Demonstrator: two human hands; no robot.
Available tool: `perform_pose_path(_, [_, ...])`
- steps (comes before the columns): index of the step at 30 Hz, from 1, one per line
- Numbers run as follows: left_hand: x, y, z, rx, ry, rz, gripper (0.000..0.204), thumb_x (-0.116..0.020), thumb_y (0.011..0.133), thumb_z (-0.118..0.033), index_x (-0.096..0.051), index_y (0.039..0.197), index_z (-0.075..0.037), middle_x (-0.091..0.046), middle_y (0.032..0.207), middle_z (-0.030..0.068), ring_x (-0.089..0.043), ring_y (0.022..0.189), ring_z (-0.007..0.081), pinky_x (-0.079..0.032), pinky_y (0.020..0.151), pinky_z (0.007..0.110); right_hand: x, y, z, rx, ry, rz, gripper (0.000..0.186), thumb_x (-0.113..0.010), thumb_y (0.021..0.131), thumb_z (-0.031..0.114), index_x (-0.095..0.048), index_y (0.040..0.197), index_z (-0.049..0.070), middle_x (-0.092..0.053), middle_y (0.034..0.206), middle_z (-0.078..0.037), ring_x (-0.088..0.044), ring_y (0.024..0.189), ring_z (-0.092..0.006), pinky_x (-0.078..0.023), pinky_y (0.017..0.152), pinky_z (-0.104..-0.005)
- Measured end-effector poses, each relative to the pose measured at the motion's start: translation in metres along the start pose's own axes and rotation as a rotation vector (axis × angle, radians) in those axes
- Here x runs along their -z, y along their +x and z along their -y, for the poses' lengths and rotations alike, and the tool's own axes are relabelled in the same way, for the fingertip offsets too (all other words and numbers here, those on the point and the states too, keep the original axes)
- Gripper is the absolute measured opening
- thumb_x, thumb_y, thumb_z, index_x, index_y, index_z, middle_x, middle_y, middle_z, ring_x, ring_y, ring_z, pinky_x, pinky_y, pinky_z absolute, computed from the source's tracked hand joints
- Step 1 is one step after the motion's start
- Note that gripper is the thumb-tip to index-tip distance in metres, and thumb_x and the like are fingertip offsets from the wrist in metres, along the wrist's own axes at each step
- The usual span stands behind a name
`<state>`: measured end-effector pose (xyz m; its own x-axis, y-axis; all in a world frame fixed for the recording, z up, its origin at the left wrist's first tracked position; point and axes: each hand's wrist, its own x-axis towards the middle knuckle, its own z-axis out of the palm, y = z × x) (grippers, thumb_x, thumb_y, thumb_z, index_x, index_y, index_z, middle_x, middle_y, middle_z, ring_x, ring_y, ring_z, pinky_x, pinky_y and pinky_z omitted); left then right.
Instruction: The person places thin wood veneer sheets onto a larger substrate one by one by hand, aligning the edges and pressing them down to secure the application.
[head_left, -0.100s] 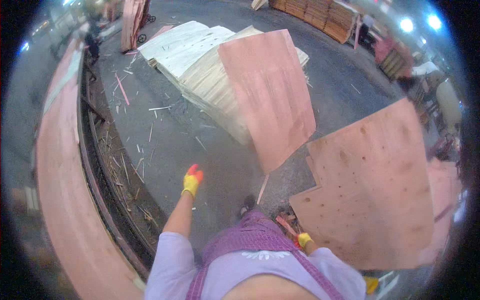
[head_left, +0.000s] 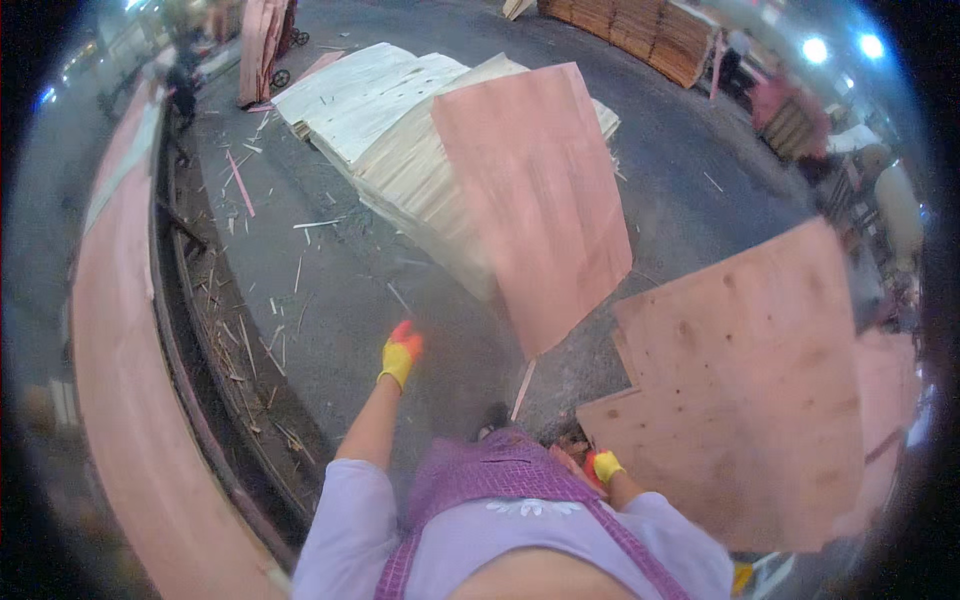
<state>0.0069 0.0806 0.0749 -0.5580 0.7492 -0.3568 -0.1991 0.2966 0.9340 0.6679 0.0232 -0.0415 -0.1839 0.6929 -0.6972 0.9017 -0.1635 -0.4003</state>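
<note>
Where floor [head_left: 330,275] shows, left hand [head_left: 401,355] hovers.

Bright lamps [head_left: 815,50], a long brown stack [head_left: 630,33] — a thin pink strip [head_left: 240,183] on grey floor [head_left: 340,290]

The knotty wood sheet [head_left: 745,390] looks matt, the apron [head_left: 490,475] textured cloth, the floor [head_left: 690,195] dull.

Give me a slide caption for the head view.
Gloved left hand over grey floor, gloved right hand beside a knotty wood sheet.
</note>
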Motion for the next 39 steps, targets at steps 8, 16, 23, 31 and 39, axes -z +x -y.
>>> perform_pose_path(8, [-0.117,0.135,-0.131,0.065,-0.284,0.047,0.063,-0.062,0.075,-0.013,-0.036,0.132,-0.012,-0.06,0.076,0.0032,-0.054,0.055,0.0105,-0.039,0.042,0.023,0.183,0.043,0.295,-0.002,0.829,-0.095,0.03,-0.055,0.082,0.019,-0.051,0.111,0.011,-0.061,0.077,-0.009,-0.045,0.041,-0.012,-0.034,0.034,-0.0271])
perform_pose_path(16, [-0.178,0.347,-0.252,-0.086,-0.312,-0.068,0.073,-0.064,0.076,-0.018,-0.025,0.137,-0.01,-0.055,0.104,0.0145,-0.055,0.087,0.0158,-0.046,0.067,0.029,0.239,0.07,0.395,-0.077,0.794,-0.138,0.031,-0.052,0.082,0.014,-0.051,0.112,0.009,-0.061,0.083,-0.007,-0.048,0.049,-0.0107,-0.037,0.041,-0.0244])
perform_pose_path(23, [-0.216,0.453,-0.268,-0.326,-0.33,-0.303,0.071,-0.067,0.072,-0.021,-0.033,0.133,-0.007,-0.046,0.123,0.0176,-0.044,0.113,0.0298,-0.038,0.092,0.039,0.291,0.12,0.481,-0.191,0.737,-0.122,0.028,-0.052,0.085,0.02,-0.053,0.112,0.012,-0.063,0.086,-0.006,-0.046,0.048,-0.0094,-0.039,0.043,-0.025])
perform_pose_path(31, [-0.255,0.383,-0.319,-0.565,0.11,-0.336,0.061,-0.07,0.069,-0.02,-0.045,0.121,-0.002,-0.051,0.115,0.0152,-0.047,0.108,0.0295,-0.037,0.093,0.039,0.389,0.252,0.691,0.308,0.649,-0.229,0.033,-0.053,0.087,0.026,-0.054,0.114,0.007,-0.061,0.09,-0.004,-0.047,0.053,-0.0063,-0.039,0.048,-0.0206])
perform_pose_path(39, [-0.193,0.477,-0.37,-0.469,-0.156,0.185,0.054,-0.069,0.069,-0.027,-0.052,0.116,-0.006,-0.058,0.111,0.0141,-0.057,0.1,0.0234,-0.045,0.084,0.033,0.465,0.382,0.905,1.172,0.254,-0.377,0.032,-0.051,0.083,0.011,-0.054,0.115,0.009,-0.061,0.099,-0.01,-0.059,0.088,-0.0233,-0.046,0.073,-0.0334])
